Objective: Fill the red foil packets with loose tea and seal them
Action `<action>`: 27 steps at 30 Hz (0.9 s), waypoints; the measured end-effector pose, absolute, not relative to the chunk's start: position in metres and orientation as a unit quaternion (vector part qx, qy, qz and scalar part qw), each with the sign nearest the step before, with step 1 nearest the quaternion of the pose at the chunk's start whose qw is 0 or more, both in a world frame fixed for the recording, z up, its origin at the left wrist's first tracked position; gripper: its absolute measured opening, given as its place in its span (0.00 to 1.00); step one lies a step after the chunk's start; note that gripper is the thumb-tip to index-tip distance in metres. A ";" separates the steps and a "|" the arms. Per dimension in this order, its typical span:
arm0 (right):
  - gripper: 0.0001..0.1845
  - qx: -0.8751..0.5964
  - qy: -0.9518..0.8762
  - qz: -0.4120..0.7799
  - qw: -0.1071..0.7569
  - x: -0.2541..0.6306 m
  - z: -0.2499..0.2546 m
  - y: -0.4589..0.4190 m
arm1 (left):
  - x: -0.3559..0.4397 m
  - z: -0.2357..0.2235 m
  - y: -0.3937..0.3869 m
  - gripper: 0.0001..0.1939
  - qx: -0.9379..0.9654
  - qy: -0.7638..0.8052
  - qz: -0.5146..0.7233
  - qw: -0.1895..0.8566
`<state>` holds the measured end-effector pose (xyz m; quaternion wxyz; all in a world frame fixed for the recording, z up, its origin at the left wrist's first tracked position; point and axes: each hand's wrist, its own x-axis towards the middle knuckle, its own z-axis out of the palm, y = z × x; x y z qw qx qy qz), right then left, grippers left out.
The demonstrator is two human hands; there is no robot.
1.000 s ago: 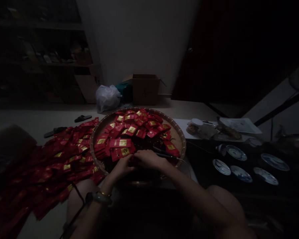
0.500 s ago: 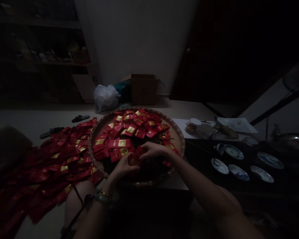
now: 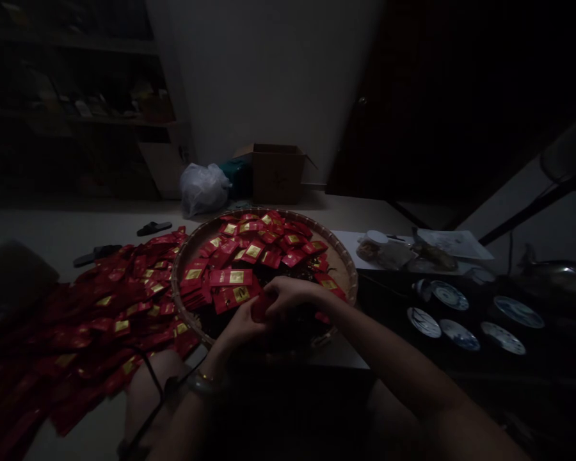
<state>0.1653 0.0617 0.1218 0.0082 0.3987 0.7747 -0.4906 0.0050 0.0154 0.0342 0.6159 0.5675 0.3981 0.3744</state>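
My left hand (image 3: 242, 324) and my right hand (image 3: 290, 294) meet over the front of a round woven bamboo tray (image 3: 340, 257). Between them they pinch a red sachet (image 3: 262, 308), mostly hidden by my fingers. Many red sachets with gold labels (image 3: 230, 277) lie heaped in the tray, just beyond my hands. Dark loose matter (image 3: 292, 336) shows beneath my hands, too dim to identify. A larger spread of matching sachets (image 3: 110, 301) covers the surface to the tray's left.
A cardboard box (image 3: 278, 174) and a white plastic bag (image 3: 202, 191) stand beyond the tray. Several blue-and-white saucers (image 3: 425, 322) sit on a dark surface at right. Papers and wrapped items (image 3: 384, 251) lie behind them. Black sandals (image 3: 153, 228) lie at back left.
My hands have drawn closer together and risen slightly above the tray's front. The red sachet between them is now more covered by my fingers. The view has shifted slightly.
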 end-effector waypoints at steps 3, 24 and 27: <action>0.14 0.379 0.765 -0.520 -0.018 0.167 0.127 0.064 | 0.007 0.032 0.016 0.25 0.577 0.392 0.396 0.596; 0.14 0.434 0.720 -0.497 -0.216 0.171 0.132 0.068 | 0.003 0.024 0.018 0.23 0.585 0.429 0.427 0.540; 0.15 0.475 0.699 -0.455 -0.281 0.183 0.131 0.068 | 0.002 0.021 0.018 0.24 0.574 0.425 0.444 0.541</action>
